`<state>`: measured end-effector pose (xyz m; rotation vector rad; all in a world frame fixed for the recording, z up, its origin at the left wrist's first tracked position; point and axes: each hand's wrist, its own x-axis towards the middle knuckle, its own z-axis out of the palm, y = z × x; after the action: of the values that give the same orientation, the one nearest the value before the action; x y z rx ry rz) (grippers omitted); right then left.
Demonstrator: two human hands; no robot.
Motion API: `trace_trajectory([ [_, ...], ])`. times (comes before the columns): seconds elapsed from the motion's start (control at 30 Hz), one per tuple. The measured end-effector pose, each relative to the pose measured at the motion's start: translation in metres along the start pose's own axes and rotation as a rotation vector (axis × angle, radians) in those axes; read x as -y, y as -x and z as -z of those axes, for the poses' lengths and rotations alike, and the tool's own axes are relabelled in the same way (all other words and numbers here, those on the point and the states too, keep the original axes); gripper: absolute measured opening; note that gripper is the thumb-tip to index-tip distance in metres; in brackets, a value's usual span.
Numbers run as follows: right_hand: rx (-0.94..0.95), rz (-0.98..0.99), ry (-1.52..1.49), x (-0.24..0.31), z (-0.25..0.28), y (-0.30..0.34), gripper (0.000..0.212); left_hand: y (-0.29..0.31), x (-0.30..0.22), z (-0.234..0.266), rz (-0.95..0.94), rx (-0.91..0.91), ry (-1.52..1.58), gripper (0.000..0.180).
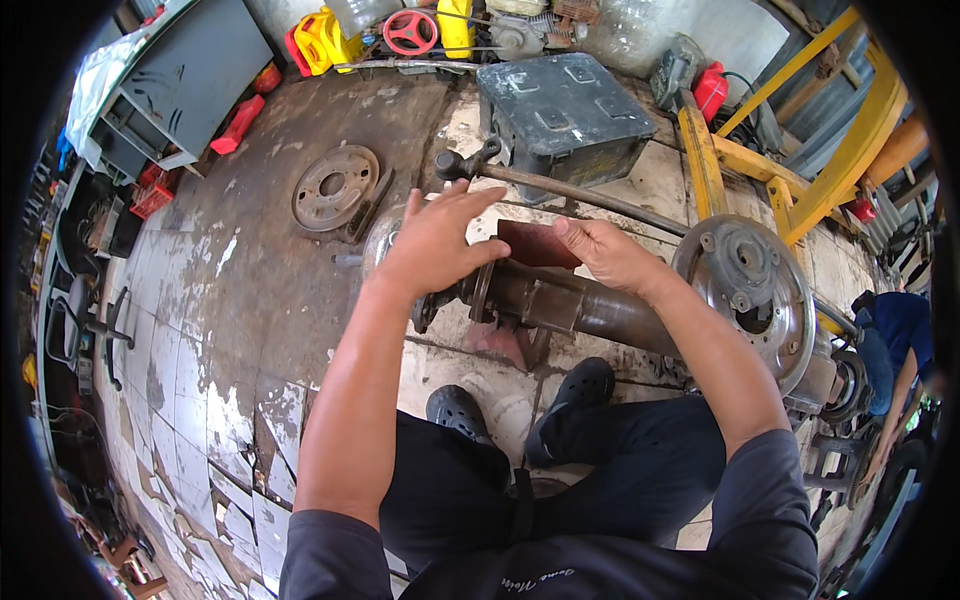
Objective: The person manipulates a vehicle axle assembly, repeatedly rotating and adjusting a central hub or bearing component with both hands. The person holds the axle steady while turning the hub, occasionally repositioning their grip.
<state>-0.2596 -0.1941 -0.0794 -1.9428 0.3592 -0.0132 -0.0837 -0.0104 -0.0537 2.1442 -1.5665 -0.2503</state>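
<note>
A reddish-brown rectangular sheet (537,245), which looks like sandpaper, is pinched in my right hand (612,255), its thumb lying on the sheet's upper right corner. My left hand (440,240) is spread over the left end of a greasy axle, its fingers apart and its thumb close to the sheet's left edge. Whether that thumb touches the sheet, I cannot tell. Below both hands runs the dark axle tube (610,315), with an upright flange (482,290) near its left end. A round metal wheel hub plate (750,300) sits at the axle's right end.
A long steel rod (590,200) crosses behind the axle, before a dark plastic case (565,105). A rusty round plate (337,188) lies on the floor to the left. A red stand (502,343) is under the axle. A yellow frame (745,160) stands right; another person (890,340) bends farther right.
</note>
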Motion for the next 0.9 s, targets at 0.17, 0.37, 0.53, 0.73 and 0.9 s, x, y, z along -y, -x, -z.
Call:
trace_trajectory([
  [0.17, 0.024, -0.007, 0.054, 0.005, 0.019, 0.005, 0.060, -0.013, -0.014, -0.008, 0.013, -0.098, 0.254, 0.026],
  [0.37, -0.330, -0.126, -0.027, 0.037, 0.058, 0.045, 0.078, -0.019, -0.025, -0.040, -0.109, -0.006, 0.109, 0.021],
  [0.53, -0.368, -0.066, -0.059, 0.073, 0.052, 0.071, 0.080, -0.029, -0.027, -0.070, 0.013, 0.383, 0.020, 0.023],
  [0.73, -0.390, -0.141, -0.053, 0.023, 0.043, 0.077, 0.083, -0.041, -0.050, -0.081, -0.047, 0.563, -0.190, 0.053],
  [0.9, -0.332, -0.290, 0.056, -0.010, 0.056, 0.083, 0.077, -0.044, -0.060, -0.078, 0.014, 0.611, -0.165, 0.071],
])
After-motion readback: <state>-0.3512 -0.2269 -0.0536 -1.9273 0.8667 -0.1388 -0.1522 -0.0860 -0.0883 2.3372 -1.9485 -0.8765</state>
